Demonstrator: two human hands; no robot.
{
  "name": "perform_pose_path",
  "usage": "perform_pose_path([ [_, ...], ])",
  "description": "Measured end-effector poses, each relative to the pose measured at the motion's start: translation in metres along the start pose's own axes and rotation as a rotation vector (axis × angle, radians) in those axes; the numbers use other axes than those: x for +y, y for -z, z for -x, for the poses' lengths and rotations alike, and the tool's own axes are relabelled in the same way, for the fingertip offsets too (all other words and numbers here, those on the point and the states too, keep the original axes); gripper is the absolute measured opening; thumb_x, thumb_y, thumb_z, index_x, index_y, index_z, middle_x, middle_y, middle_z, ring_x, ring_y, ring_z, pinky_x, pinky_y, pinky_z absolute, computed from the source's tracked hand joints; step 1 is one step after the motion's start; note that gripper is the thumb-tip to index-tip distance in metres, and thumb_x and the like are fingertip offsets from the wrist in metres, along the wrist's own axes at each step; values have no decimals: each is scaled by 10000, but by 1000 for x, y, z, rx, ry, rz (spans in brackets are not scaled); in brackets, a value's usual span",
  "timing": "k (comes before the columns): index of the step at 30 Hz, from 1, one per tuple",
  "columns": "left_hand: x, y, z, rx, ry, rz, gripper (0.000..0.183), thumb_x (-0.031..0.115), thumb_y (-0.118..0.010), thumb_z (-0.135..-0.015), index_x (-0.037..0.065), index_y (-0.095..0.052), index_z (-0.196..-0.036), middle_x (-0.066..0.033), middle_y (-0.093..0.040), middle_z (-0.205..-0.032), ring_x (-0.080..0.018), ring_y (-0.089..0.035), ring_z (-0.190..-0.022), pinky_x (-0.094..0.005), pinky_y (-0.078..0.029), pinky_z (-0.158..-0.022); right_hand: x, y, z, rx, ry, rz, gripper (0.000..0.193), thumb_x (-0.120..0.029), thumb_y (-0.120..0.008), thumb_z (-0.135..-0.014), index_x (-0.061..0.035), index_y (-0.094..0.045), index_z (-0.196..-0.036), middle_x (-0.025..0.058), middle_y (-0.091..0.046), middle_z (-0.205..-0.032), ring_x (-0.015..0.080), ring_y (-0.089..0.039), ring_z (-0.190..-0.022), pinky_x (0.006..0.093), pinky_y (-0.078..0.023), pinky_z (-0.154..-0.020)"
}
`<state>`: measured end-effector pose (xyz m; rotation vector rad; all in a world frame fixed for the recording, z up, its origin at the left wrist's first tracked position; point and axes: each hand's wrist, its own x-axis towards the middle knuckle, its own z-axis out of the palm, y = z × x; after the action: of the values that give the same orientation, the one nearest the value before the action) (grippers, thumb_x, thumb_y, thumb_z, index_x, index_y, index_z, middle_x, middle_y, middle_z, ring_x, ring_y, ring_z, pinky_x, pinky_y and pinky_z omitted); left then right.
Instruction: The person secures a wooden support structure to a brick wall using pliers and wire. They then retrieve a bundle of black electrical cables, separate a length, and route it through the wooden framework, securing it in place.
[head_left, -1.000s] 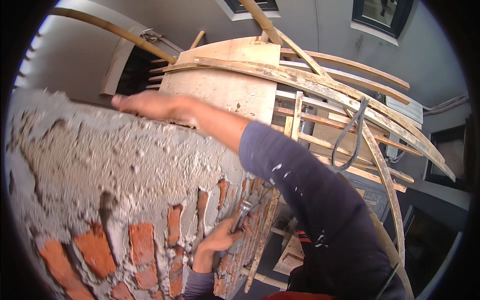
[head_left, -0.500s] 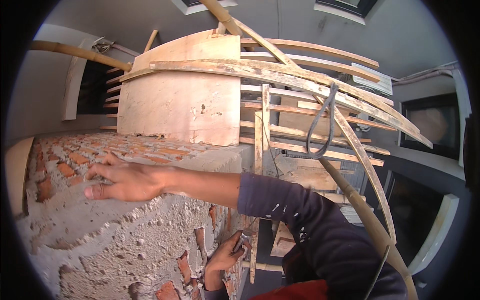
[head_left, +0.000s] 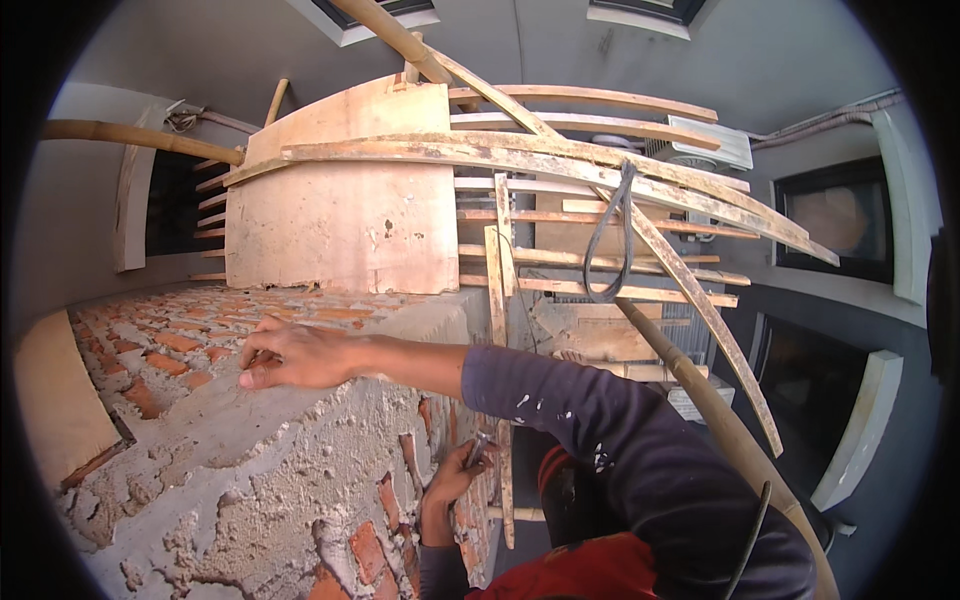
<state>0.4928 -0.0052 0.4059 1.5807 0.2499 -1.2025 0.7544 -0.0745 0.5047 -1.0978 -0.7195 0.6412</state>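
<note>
My right hand [head_left: 305,355] reaches leftward over the top of a brick wall and rests on a strip of grey mortar [head_left: 215,412]. Its fingers are bent and apart from the thumb, and nothing shows in them. Lower down, beside the wall's rough side face [head_left: 265,500], my left hand [head_left: 455,480] is closed round a small grey metal tool [head_left: 479,449]. The tool's kind is not clear, since the fingers cover part of it. Red bricks [head_left: 368,553] show through the mortar near this hand.
A plywood sheet [head_left: 340,225] stands behind the wall, with wooden battens [head_left: 600,215] and bamboo poles [head_left: 690,390] crossing to its right. A dark looped strap [head_left: 627,235] hangs from the battens. Another board [head_left: 62,400] stands at the far left. An air-conditioner unit [head_left: 710,145] is on the back wall.
The view has shifted, bringing more of the left board into sight. My right hand sits further right along the mortar strip, and my left hand still grips the metal tool.
</note>
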Motion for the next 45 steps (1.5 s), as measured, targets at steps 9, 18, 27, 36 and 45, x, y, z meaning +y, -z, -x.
perform_pose_path([
  [9, -10, -3, -3, 0, 94, 137, 368, -99, -526, -774, 27, -604, -1111, -19, -613, -951, -115, -556, -860, -259, -427, -813, -19, 10, 19, 12, -208, -51, 785, -731, -333, -825, -91, -565, -1217, 171, -454, -1177, 324, -445, -1169, 467, -376, -965],
  [18, -15, -9, -11, 201, 203, 112, 383, -77, -523, -762, -18, -579, -1136, -60, -628, -1004, -152, -576, -904, -292, -431, -819, -51, -5, 44, 162, -145, 202, 803, -711, -264, -852, -55, -567, -1203, 126, -411, -1257, 295, -523, -1042, 440, -413, -910],
  [27, -2, -46, -15, 449, -121, -75, 333, -24, -530, -790, -47, -536, -1122, -137, -611, -1007, -245, -582, -905, -333, -430, -828, -50, -41, 70, 573, 209, 331, 777, -695, -379, -833, 8, -621, -1056, 123, -522, -1109, 266, -585, -785, 363, -466, -675],
  [36, 8, -11, -23, 400, -74, -35, 330, -17, -530, -793, -46, -531, -1122, -146, -608, -1006, -254, -581, -908, -337, -429, -830, -51, -50, 69, 721, 249, 406, 720, -674, -521, -767, 7, -660, -954, 107, -567, -1002, 298, -612, -763, 380, -480, -654],
  [45, 18, -5, -31, 382, -108, -41, 327, -11, -530, -797, -45, -527, -1122, -154, -604, -1006, -264, -580, -911, -341, -428, -833, -53, -49, 71, 723, 231, 497, 680, -658, -513, -783, -20, -675, -954, 84, -584, -968, 297, -613, -732, 380, -483, -636],
])
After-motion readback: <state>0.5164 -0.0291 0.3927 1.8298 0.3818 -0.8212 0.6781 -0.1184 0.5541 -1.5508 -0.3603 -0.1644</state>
